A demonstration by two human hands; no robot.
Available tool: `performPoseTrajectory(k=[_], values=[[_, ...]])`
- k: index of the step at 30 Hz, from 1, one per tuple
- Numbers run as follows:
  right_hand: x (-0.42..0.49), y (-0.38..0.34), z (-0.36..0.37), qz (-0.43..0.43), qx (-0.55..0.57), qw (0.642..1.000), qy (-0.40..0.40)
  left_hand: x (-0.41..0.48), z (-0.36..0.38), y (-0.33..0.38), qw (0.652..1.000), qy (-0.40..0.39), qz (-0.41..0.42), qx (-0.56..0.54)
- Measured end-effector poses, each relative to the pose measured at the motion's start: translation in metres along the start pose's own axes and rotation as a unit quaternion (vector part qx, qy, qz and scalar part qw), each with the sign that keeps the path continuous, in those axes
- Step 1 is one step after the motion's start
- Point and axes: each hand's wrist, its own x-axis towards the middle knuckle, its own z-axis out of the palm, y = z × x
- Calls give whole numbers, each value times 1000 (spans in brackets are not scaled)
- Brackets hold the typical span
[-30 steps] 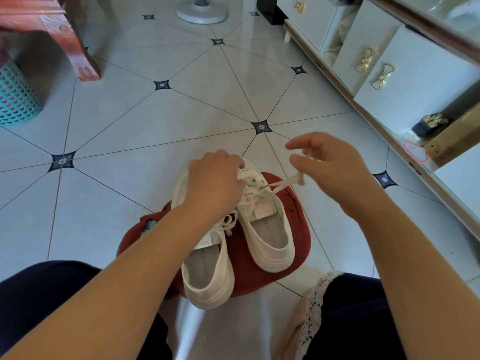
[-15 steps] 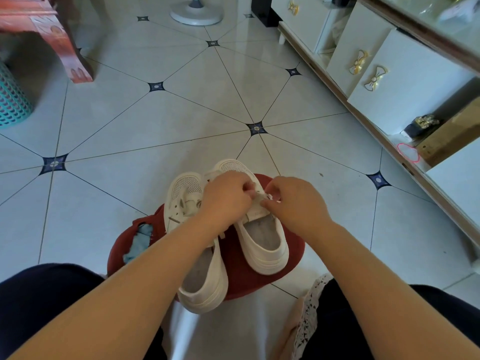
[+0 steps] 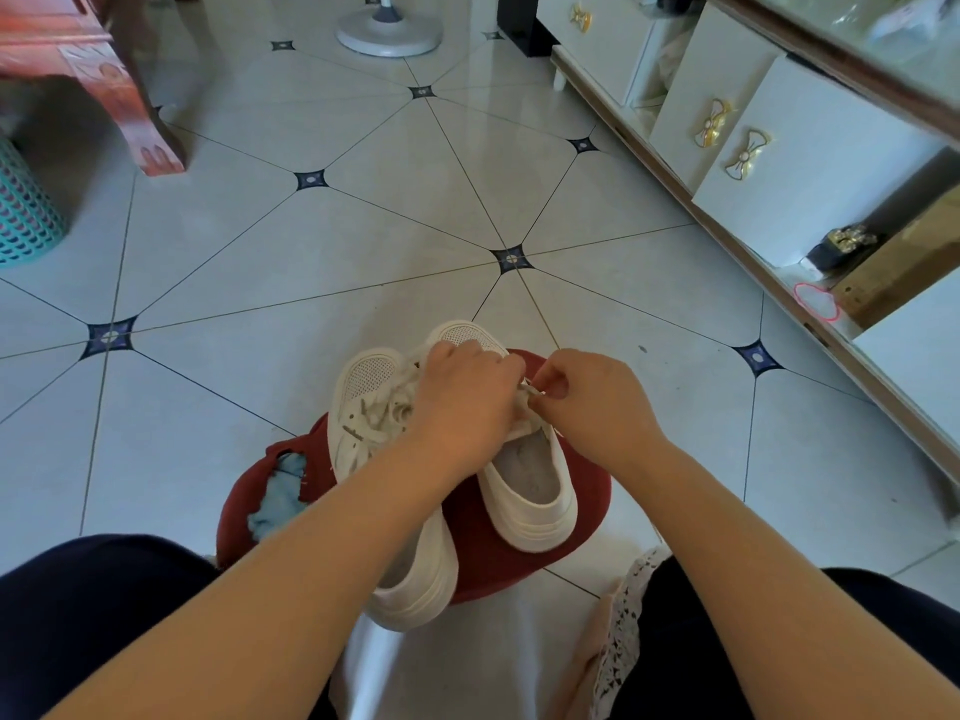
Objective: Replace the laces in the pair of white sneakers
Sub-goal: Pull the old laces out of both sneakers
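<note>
the right hand pinches the end of a white lace between thumb and forefinger, its other fingers curled in. the left hand, almost touching it, is curled over the lacing of the right sneaker and grips it there (what its fingertips hold is hidden). the left sneaker lies just beside, its heel hanging past the near edge of the red stool that carries the pair; the right sneaker's heel sits inside the rim. open tiled floor spreads ahead and to both sides, up to a white cabinet along the right and a red wooden leg far left. a teal basket stands at the left edge, its inside out of view; the cabinet's low shelf holds a cardboard box.
</note>
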Motion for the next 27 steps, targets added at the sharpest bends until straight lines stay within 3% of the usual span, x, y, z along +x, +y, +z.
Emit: performPoseTrajectory(k=[2, 4, 6, 7, 9, 11, 15, 17, 21, 24, 26, 27], values=[[0, 3, 0, 3, 6, 1000, 3, 1, -2, -1, 1000, 3, -15, -12], [0, 7, 0, 15, 12, 1000, 7, 2, -12, -11, 989, 33, -84, -119], [2, 9, -1, 27, 23, 999, 7, 3, -26, -31, 947, 51, -197, -248], [2, 9, 0, 29, 29, 999, 4, 3, -32, -42, 935, 49, -234, -262], [3, 7, 1, 21, 31, 999, 0, 2, -34, -53, 958, 2, -235, -163], [3, 5, 1, 13, 23, 1000, 2, -1, -31, -44, 980, -30, -173, -88], [2, 4, 2, 3, 12, 1000, 11, 2, -6, -3, 999, -9, -27, -45], [2, 4, 2, 3, 18, 1000, 12, 5, 2, 2, 1000, 6, -5, 9], [1, 7, 2, 9, 22, 1000, 16, 7, -6, -9, 996, 28, -60, -53], [2, 9, 1, 27, 21, 999, 6, 8, -30, -39, 960, 90, -196, -181], [3, 10, 2, 30, 28, 999, 0, 7, -38, -57, 960, 81, -227, -144], [3, 9, 3, 28, 23, 999, 2, 6, -39, -60, 973, 35, -212, -88]])
